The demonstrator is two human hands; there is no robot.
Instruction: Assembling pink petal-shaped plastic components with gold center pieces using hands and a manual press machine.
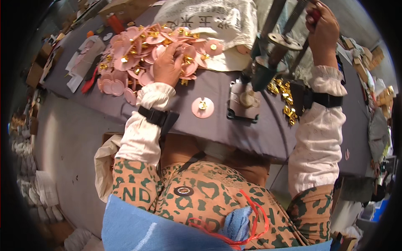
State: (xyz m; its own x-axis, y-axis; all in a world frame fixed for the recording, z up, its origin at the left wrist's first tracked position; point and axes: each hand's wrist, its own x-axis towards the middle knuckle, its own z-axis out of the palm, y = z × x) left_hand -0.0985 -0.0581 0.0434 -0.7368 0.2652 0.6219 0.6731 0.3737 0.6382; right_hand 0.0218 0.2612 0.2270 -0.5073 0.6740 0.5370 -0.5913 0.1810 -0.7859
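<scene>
My left hand (166,67) is at the right part of a heap of pink discs (121,48), its fingers curled together among them. Whether a disc is pinched there, I cannot make out. Many discs carry gold metal clips. Raised at the upper right, my right hand (324,31) is closed around the red knob (314,15) of a hand press lever. The dark green hand press (266,69) stands above a base plate (245,102) with a round die. A single pink disc with a gold clip (202,107) lies apart, between the heap and the press.
Loose gold clips (289,102) lie right of the press beside a dark block. Behind the heap is a printed white sack (209,25). Red-handled scissors (89,83) and white papers (81,62) lie at the left. Grey cloth covers the table (209,129).
</scene>
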